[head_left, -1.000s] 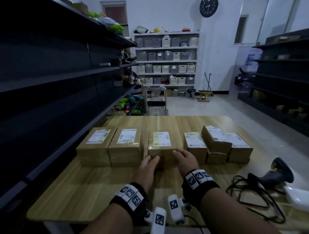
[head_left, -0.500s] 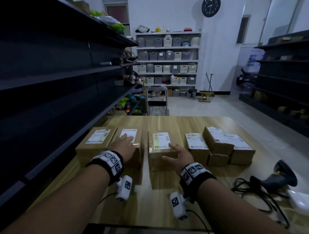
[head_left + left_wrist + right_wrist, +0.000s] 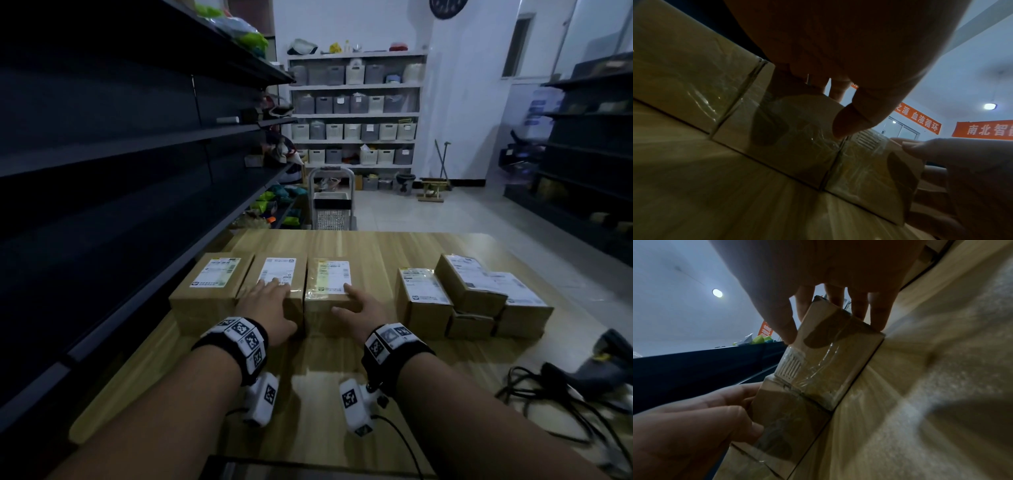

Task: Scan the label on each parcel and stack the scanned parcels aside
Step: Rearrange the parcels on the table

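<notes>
Our left hand [image 3: 270, 305] lies flat, fingers straight, on the middle parcel [image 3: 274, 291] of a row of three at 11 o'clock on the bench [image 3: 376, 246]. Our right hand [image 3: 364, 308] is spread over the third parcel [image 3: 327, 294], fingers relaxed at its right edge and gripping nothing. That parcel sits flush against the middle one, and the first parcel [image 3: 209, 287] touches the row's left end.

We judge we are squaring up a row set aside, and cannot tell which parcels are scanned. Next we should free the right hand and reach to 4 o'clock for the scanner [image 3: 603, 370], lying among its cable [image 3: 534, 387], then turn to the pile [image 3: 476, 294] at 2 o'clock, well apart from the row.

Every parcel carries a white shipping label face up; the print is too small to read. From the left wrist, orange banners [image 3: 925, 121] on the wall show 血液循环 and 南北智, the rest cut off.
</notes>
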Demonstrator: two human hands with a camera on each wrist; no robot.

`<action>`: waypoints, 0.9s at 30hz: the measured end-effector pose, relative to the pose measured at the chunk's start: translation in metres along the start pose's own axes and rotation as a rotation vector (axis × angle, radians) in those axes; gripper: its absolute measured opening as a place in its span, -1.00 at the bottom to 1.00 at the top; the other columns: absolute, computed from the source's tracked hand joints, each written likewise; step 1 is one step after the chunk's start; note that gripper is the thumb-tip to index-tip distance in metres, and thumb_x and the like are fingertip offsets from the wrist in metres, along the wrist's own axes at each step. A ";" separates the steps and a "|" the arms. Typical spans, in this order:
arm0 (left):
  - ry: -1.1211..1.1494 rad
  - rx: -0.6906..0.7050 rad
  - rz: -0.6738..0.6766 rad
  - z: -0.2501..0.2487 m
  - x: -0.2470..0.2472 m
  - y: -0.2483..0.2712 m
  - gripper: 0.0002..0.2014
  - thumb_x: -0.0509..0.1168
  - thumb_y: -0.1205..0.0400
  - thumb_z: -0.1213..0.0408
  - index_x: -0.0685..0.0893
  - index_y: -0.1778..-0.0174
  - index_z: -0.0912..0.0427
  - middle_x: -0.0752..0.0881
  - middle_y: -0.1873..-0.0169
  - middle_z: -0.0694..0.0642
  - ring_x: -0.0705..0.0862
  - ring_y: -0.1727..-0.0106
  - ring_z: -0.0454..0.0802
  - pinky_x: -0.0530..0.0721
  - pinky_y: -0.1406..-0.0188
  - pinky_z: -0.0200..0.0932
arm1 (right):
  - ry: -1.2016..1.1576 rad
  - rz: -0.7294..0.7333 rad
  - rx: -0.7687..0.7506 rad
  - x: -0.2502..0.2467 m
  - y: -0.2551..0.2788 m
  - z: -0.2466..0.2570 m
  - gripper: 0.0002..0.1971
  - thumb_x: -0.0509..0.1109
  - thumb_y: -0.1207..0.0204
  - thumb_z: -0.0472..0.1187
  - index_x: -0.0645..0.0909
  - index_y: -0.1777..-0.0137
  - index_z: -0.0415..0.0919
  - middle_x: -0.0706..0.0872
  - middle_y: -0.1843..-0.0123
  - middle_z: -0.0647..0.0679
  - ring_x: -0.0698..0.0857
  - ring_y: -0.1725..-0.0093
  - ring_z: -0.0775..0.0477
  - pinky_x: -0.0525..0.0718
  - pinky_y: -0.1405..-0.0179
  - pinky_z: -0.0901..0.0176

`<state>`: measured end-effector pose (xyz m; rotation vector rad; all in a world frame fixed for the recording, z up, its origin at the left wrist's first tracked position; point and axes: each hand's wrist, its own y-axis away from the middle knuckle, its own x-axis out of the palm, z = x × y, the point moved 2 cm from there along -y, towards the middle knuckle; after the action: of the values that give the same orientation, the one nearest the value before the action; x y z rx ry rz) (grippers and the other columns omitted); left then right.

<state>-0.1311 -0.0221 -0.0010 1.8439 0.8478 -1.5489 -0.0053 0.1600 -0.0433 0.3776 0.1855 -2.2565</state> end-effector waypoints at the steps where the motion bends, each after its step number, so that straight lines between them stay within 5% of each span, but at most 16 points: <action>1: 0.004 0.000 -0.006 0.000 0.001 -0.001 -0.02 0.53 -0.66 -0.09 0.18 -0.97 -0.12 0.13 -0.99 0.02 0.09 -0.99 0.15 -0.02 -1.00 0.24 | -0.015 0.003 0.004 0.000 0.000 -0.002 -0.28 0.65 -0.60 -0.11 0.49 -0.74 0.11 0.64 -0.63 -0.05 0.67 -0.38 -0.02 0.71 -0.25 0.17; 5: 0.027 0.002 -0.010 0.003 0.005 -0.003 0.01 0.54 -0.63 -0.10 0.17 -0.97 -0.13 0.12 -0.99 0.01 0.07 -1.00 0.14 -0.04 -1.00 0.25 | -0.076 0.006 -0.004 -0.004 0.005 -0.005 -0.27 0.64 -0.60 -0.07 0.49 -0.74 0.13 0.61 -0.61 -0.02 0.65 -0.42 -0.05 0.70 -0.20 0.19; 11: 0.113 -0.031 0.010 -0.001 -0.009 0.001 -0.08 0.51 -0.67 -0.05 0.26 -0.96 -0.08 0.15 -0.99 0.03 0.08 -0.99 0.15 0.04 -0.99 0.20 | -0.164 -0.050 -0.008 -0.026 0.018 -0.003 -0.33 0.64 -0.57 0.01 0.57 -0.68 0.20 0.57 -0.64 0.00 0.55 -0.61 -0.07 0.62 -0.57 -0.13; 17: 0.328 -0.064 -0.131 -0.014 -0.031 0.020 -0.18 0.49 -0.73 0.06 0.36 -0.93 0.03 0.17 -0.98 0.03 0.12 -0.98 0.18 0.13 -0.94 0.19 | -0.363 -0.164 0.010 -0.061 0.039 -0.006 -0.77 0.59 -0.64 -0.12 0.81 -0.25 0.12 0.85 -0.26 -0.04 0.82 -0.29 -0.11 0.83 -0.35 -0.17; 21: 0.503 0.011 -0.329 -0.050 -0.037 0.038 -0.35 0.52 -0.71 0.14 0.59 -0.77 0.04 0.54 -0.78 0.03 0.48 -0.79 0.11 0.50 -0.79 0.16 | -0.431 -0.265 0.035 -0.091 0.049 -0.010 -0.88 0.56 -0.68 -0.18 0.83 -0.13 -0.18 0.87 -0.04 -0.24 0.85 0.00 -0.23 0.91 -0.08 -0.23; 24: 0.694 0.078 -0.291 -0.092 -0.029 0.050 -0.46 0.51 -0.75 0.15 0.65 -0.69 0.00 0.67 -0.60 0.04 0.65 -0.59 0.08 0.68 -0.62 0.15 | -0.393 -0.381 0.042 -0.120 0.054 -0.012 -0.87 0.56 -0.68 -0.14 0.82 -0.08 -0.20 0.83 0.17 -0.22 0.78 0.28 -0.16 0.90 0.14 -0.19; 27: 0.900 0.122 -0.206 -0.129 -0.007 0.048 -0.47 0.56 -0.72 0.07 0.68 -0.64 -0.05 0.73 -0.54 0.04 0.71 -0.50 0.00 0.72 -0.59 0.17 | -0.325 -0.482 0.071 -0.152 0.056 -0.015 -0.81 0.55 -0.67 -0.04 0.80 -0.14 -0.13 0.83 0.18 -0.12 0.80 0.26 -0.11 0.85 0.21 -0.02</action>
<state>-0.0148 0.0462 0.0281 2.6479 1.3752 -0.8246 0.1338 0.2355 -0.0077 -0.0080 0.0251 -2.7658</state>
